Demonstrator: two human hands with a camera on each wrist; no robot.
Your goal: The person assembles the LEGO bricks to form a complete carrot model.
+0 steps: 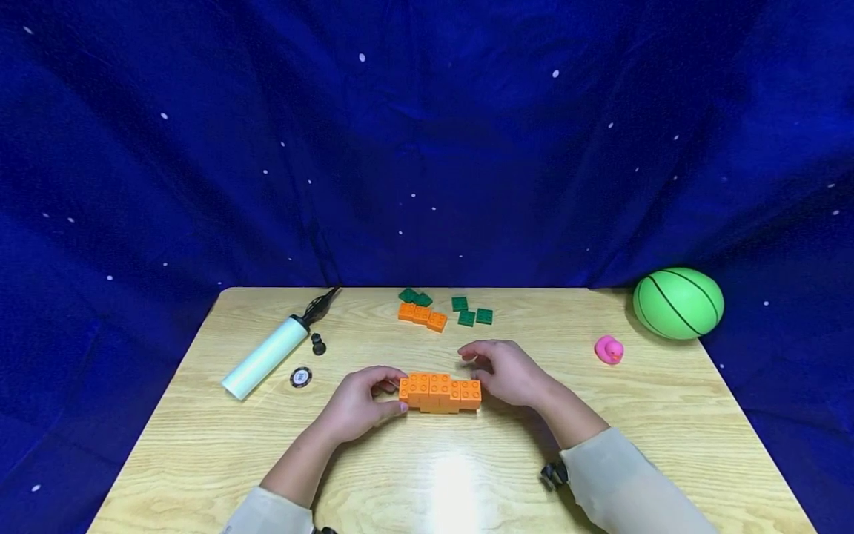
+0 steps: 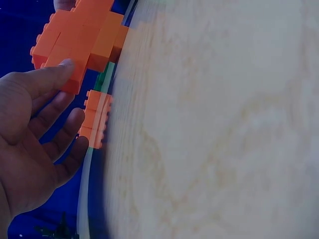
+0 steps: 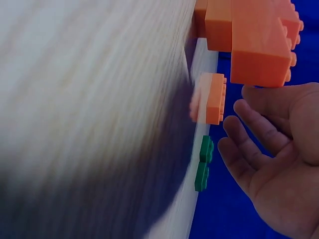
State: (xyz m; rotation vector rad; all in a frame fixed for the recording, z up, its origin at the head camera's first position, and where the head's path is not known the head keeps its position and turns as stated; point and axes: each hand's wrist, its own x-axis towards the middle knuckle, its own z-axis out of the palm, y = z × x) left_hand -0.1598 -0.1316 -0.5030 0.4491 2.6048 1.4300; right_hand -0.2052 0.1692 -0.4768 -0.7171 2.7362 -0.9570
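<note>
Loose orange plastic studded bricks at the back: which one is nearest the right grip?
The rightmost loose orange brick, lowest of the three in the head view; the middle brick and leftmost brick lie farther from the right grip.

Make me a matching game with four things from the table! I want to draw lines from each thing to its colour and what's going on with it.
Things:
1. Brick build
2. Ball
3. Duck
4. Pawn

Matches:
A. Pink, on the right side of the table
B. Black, near the round chip
C. Orange, held at one end by the left hand
D. Green with dark lines, at the back right corner

Right pairs: 1-C, 2-D, 3-A, 4-B
</note>
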